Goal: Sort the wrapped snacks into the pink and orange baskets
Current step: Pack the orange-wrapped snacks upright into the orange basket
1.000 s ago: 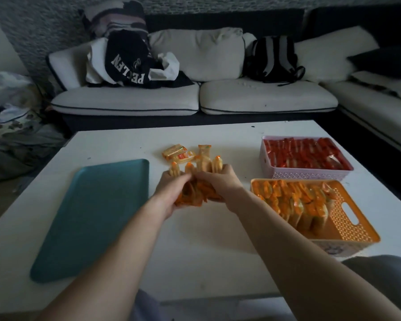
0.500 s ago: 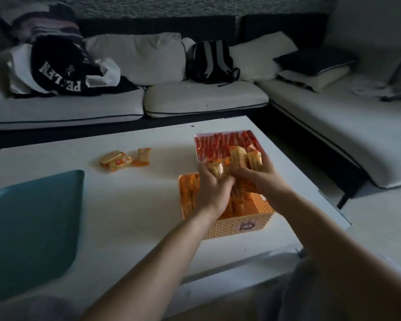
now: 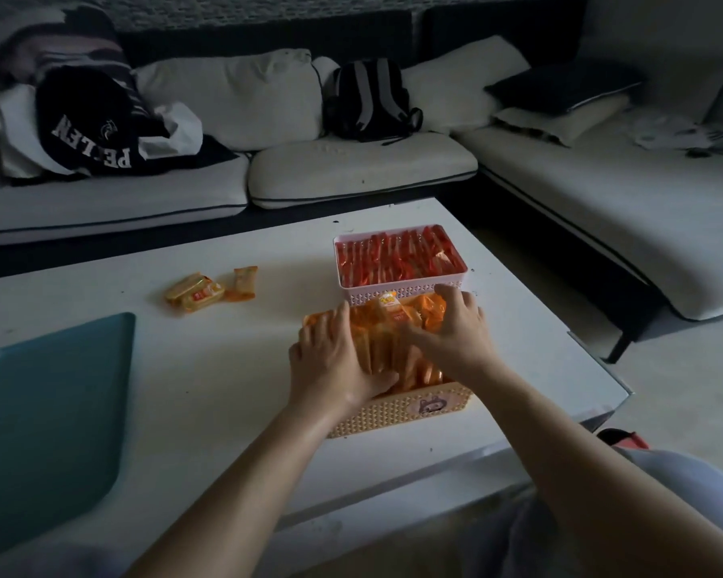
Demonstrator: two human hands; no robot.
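The orange basket (image 3: 397, 415) stands near the table's front edge, packed with orange-wrapped snacks (image 3: 397, 327). My left hand (image 3: 332, 360) lies flat on the snacks at the basket's left side, fingers spread. My right hand (image 3: 456, 331) presses on the snacks at the right side, fingers spread too. Neither hand grips anything that I can see. Just behind it, the pink basket (image 3: 401, 292) holds rows of red-wrapped snacks (image 3: 397, 258). A few loose orange-wrapped snacks (image 3: 209, 289) lie on the white table to the left.
A teal tray (image 3: 47, 410) sits at the table's left front. The white table (image 3: 226, 369) ends close to the right of the baskets. A sofa with cushions, clothes and a black backpack (image 3: 370, 100) runs behind and along the right.
Both hands carried a bunch of orange snacks from the table's middle to the orange basket, set them in, and now press flat on them. The view swung right.
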